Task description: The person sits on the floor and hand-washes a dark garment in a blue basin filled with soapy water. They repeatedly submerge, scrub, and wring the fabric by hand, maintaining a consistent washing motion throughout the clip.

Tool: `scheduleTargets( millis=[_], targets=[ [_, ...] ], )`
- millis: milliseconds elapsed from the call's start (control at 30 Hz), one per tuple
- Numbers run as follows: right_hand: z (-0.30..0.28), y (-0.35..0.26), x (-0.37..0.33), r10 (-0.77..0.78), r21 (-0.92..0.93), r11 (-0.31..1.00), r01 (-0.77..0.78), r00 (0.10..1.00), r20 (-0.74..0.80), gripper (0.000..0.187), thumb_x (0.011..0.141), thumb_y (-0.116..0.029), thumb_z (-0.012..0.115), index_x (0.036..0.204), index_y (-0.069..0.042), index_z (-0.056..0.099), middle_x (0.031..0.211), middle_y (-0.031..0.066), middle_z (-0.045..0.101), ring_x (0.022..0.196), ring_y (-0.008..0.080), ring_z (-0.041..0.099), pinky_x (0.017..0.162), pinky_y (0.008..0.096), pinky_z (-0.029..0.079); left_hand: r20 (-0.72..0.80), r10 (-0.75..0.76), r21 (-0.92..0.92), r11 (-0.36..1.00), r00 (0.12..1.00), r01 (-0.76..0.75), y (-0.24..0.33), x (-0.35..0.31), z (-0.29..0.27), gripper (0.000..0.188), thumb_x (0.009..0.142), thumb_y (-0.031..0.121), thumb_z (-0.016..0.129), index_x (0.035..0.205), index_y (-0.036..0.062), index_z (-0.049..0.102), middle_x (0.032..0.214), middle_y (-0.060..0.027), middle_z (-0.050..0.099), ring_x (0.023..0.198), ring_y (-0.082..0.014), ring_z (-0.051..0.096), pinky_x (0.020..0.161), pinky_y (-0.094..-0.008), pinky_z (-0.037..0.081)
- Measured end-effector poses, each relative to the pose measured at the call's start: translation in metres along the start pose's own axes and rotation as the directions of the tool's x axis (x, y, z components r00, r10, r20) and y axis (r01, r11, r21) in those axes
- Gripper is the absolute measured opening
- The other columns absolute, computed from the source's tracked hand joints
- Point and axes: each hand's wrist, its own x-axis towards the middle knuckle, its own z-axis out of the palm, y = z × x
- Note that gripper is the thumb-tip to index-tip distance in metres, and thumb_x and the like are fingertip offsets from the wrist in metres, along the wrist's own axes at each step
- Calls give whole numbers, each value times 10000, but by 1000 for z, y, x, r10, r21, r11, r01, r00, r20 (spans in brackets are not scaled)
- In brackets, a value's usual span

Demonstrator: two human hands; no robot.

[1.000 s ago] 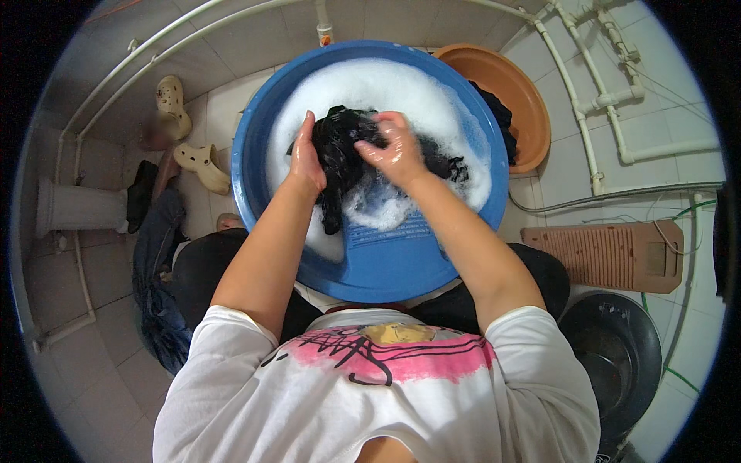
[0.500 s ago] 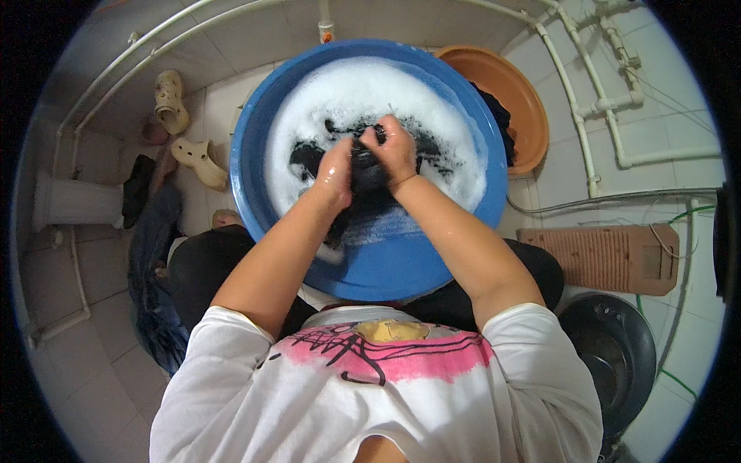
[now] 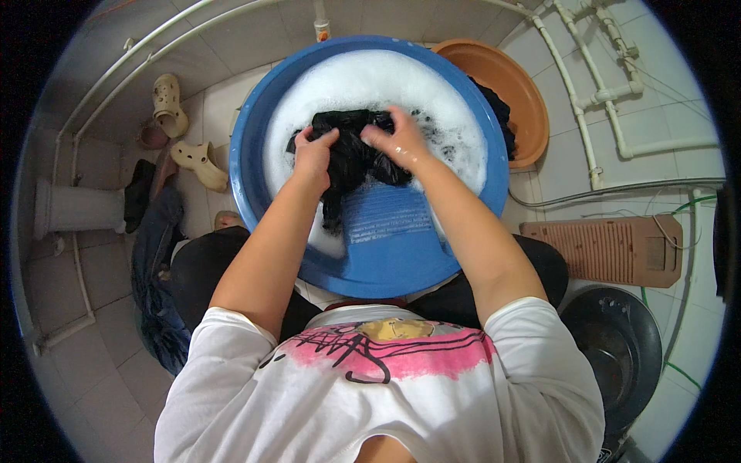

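A wet black garment [image 3: 351, 158] lies bunched on the ribbed blue washboard [image 3: 390, 220] inside a big blue basin [image 3: 255, 147] full of white suds. My left hand [image 3: 312, 150] grips the cloth's left side. My right hand [image 3: 397, 139] presses and holds its right side, fingers curled into the fabric. Part of the cloth trails down the board; the rest sinks under the foam.
An orange basin [image 3: 509, 85] with dark clothing sits at the back right. Beige clogs [image 3: 193, 158] and a dark heap of clothes [image 3: 154, 255] lie on the tiled floor to the left. A brown washboard [image 3: 610, 247] and a black bucket [image 3: 617, 351] stand at right; white pipes run along the walls.
Both hands slid down the washboard with the cloth half a second ago, and have now pushed back up toward the foam, spreading the garment wider between them.
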Motion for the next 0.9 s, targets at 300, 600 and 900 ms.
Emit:
scheduleTargets(
  millis=[300, 600, 900],
  targets=[
    [27, 31, 6, -23, 63, 997, 35, 985, -172, 335, 760, -120, 507, 1090, -133, 557, 1228, 212, 430, 1128, 361, 426, 951, 365, 352, 170, -58, -195, 977, 984, 92, -2, 5, -2, 404, 825, 267, 528, 1184, 98, 456, 1090, -132, 534, 953, -283, 533, 825, -426, 441],
    [9, -93, -54, -744, 61, 641, 765, 640, -193, 237, 592, -57, 543, 803, -135, 616, 807, 74, 527, 734, 268, 548, 612, 358, 470, 526, -198, -278, 879, 827, 388, 11, -9, -14, 330, 809, 337, 561, 971, 50, 583, 912, -105, 615, 865, -249, 575, 777, -393, 470],
    [10, -53, -20, -252, 94, 944, 315, 878, -406, 159, 710, -243, 579, 703, -85, 564, 730, 125, 576, 659, 333, 564, 578, 426, 462, 229, -193, -108, 969, 954, 222, -17, -26, 16, 424, 805, 430, 475, 983, 53, 555, 944, -101, 588, 849, -232, 559, 773, -377, 449]
  ],
)
